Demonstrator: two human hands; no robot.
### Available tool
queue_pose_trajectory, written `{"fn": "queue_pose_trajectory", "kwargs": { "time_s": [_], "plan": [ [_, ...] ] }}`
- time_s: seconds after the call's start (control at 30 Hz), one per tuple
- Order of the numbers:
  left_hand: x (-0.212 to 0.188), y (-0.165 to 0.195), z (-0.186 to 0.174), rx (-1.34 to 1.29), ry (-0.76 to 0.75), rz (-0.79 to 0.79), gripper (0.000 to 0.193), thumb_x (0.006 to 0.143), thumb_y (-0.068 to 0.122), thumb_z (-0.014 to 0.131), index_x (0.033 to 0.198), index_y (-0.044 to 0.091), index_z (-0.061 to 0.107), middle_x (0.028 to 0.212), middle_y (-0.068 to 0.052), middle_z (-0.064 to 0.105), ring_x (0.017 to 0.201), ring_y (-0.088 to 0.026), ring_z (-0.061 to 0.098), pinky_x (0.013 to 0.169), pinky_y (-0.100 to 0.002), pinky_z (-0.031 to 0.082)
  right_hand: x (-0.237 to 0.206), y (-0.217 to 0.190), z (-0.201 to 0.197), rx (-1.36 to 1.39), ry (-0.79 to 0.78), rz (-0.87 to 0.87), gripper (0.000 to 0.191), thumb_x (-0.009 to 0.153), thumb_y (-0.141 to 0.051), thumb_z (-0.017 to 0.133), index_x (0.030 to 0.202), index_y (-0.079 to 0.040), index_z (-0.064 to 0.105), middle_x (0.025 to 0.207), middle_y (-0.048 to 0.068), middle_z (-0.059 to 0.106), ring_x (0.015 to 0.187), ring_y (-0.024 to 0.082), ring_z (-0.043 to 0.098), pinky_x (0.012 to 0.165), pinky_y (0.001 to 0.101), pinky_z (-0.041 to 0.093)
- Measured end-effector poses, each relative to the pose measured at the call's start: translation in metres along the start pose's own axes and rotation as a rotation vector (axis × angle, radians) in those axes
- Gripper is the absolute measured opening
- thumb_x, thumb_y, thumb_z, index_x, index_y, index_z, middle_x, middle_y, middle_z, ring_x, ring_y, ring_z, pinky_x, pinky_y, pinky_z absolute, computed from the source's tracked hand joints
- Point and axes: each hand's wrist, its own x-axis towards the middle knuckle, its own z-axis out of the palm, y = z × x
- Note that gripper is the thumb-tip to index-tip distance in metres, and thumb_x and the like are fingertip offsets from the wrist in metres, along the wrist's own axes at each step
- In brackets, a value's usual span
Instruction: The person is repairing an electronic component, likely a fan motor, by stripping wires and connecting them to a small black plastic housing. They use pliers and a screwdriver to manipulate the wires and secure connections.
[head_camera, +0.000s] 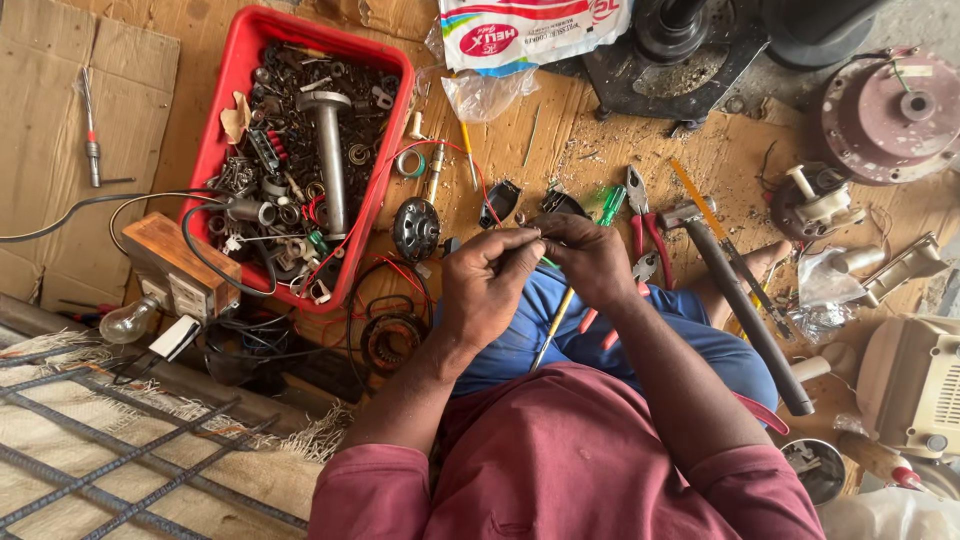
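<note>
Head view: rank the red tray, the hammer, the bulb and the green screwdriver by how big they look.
1. Red tray, largest by far.
2. Hammer, long and dark-handled.
3. Bulb.
4. Green screwdriver, partly hidden behind the hands, so its rank against the bulb is unsure.

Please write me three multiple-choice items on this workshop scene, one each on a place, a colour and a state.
1. Where is the tray of metal parts?
A. Ahead and to the person's left
B. On the lap
C. Behind the hammer

2. What colour are the handles of the pliers?
A. Blue
B. Red
C. White

3. How are the left hand and right hand placed?
A. Resting flat on the floor
B. One in the tray
C. Raised together, fingertips meeting on something small

Answers: 1 A, the tray sits on the cardboard left of the hands. 2 B, the handles by the right hand are red. 3 C, both hands meet above the lap; what they pinch is too small to tell.
</note>
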Motion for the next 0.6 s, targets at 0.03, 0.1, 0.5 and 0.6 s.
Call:
{"fn": "queue_pose_trajectory", "kwargs": {
  "time_s": [0.03, 0.1, 0.5, 0.6],
  "plan": [
    [-0.001, -0.002, 0.001, -0.044, 0.024, -0.021, 0.014, 0.097, 0.006, 0.074, 0.11, 0.0, 0.075, 0.104, -0.009, 0.076, 0.091, -0.01, 0.07, 0.081, -0.024, 0.058, 0.001, -0.002, -0.001, -0.036, 0.002, -0.018, 0.024, 0.092, -0.011, 0.075, 0.115, -0.007, 0.075, 0.112, 0.004, 0.076, 0.105, 0.012, 0.07, 0.094, 0.0275, 0.057],
    [-0.002, -0.007, 0.003, -0.118, 0.051, -0.062, 0.014, 0.1, 0.005, 0.073, 0.112, -0.001, 0.074, 0.101, -0.008, 0.075, 0.087, -0.007, 0.067, 0.077, -0.022, 0.056, 0.003, -0.005, -0.001, -0.068, 0.004, -0.037, 0.022, 0.092, -0.011, 0.076, 0.113, -0.006, 0.076, 0.111, 0.004, 0.075, 0.104, 0.012, 0.07, 0.094, 0.0275, 0.057],
    [0.012, -0.035, 0.014, -0.46, 0.038, -0.099, 0.014, 0.102, 0.001, 0.065, 0.116, -0.002, 0.064, 0.118, -0.009, 0.073, 0.096, -0.009, 0.071, 0.087, -0.025, 0.061, 0.008, -0.013, -0.015, 0.276, -0.057, 0.088, 0.038, 0.092, 0.009, 0.057, 0.127, -0.001, 0.066, 0.124, 0.011, 0.071, 0.118, 0.019, 0.069, 0.107, 0.0353, 0.057],
    [0.012, -0.036, 0.014, -0.419, 0.04, -0.098, 0.015, 0.102, -0.001, 0.065, 0.117, -0.003, 0.064, 0.116, -0.01, 0.073, 0.1, -0.011, 0.071, 0.089, -0.026, 0.061, 0.002, -0.028, -0.021, 0.371, -0.061, 0.064, 0.044, 0.092, 0.012, 0.051, 0.131, -0.001, 0.064, 0.13, 0.011, 0.07, 0.123, 0.018, 0.067, 0.109, 0.0334, 0.054]
  ]
}}
